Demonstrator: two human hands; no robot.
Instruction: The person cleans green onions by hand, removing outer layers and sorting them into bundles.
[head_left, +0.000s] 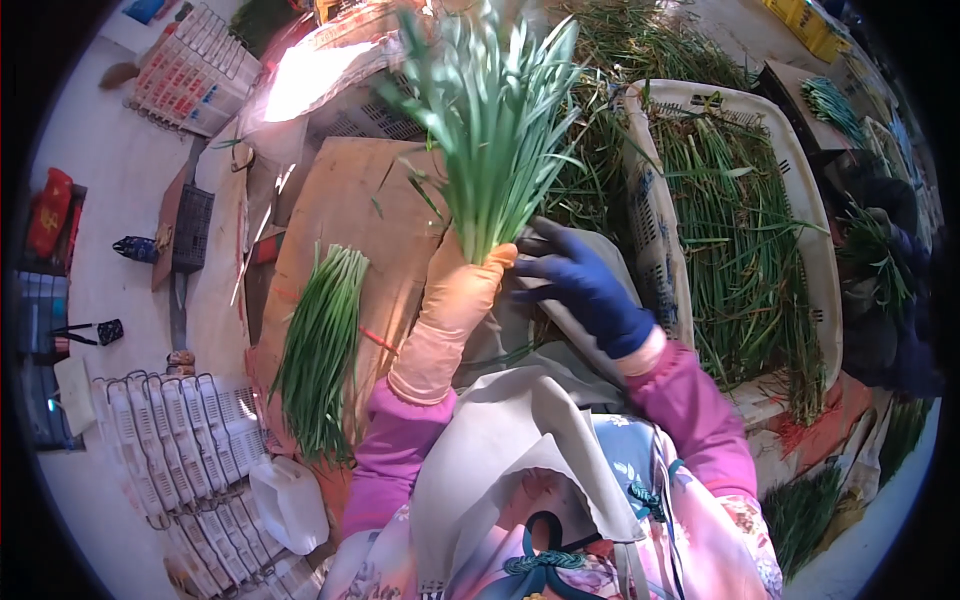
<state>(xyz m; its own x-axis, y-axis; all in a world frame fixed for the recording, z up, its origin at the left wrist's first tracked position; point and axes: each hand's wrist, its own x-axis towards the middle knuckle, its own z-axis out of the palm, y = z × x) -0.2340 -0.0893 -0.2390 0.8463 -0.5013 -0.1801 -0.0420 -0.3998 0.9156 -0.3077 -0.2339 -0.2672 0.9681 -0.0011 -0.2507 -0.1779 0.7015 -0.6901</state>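
My left hand (471, 281), in an orange rubber glove, grips a bunch of green garlic chives (499, 150) by its lower end. The leaves fan upward and their tips are blurred. Just right of the grip is my right hand (585, 281) in a blue glove, fingers spread and holding nothing; whether a fingertip touches the stems I cannot tell. Left of my left forearm, a neat bundle of chives (324, 352) lies on a brown board (367, 195). A red tie (379, 340) sticks out beside that bundle.
On my right stands a white plastic crate (679, 247) full of loose chives (739, 247). Leaf trimmings (652, 45) heap behind it. White crates (180, 442) and a cut plastic jug (289, 504) are at left. At far right another person's gloved hand (904, 244) holds greens.
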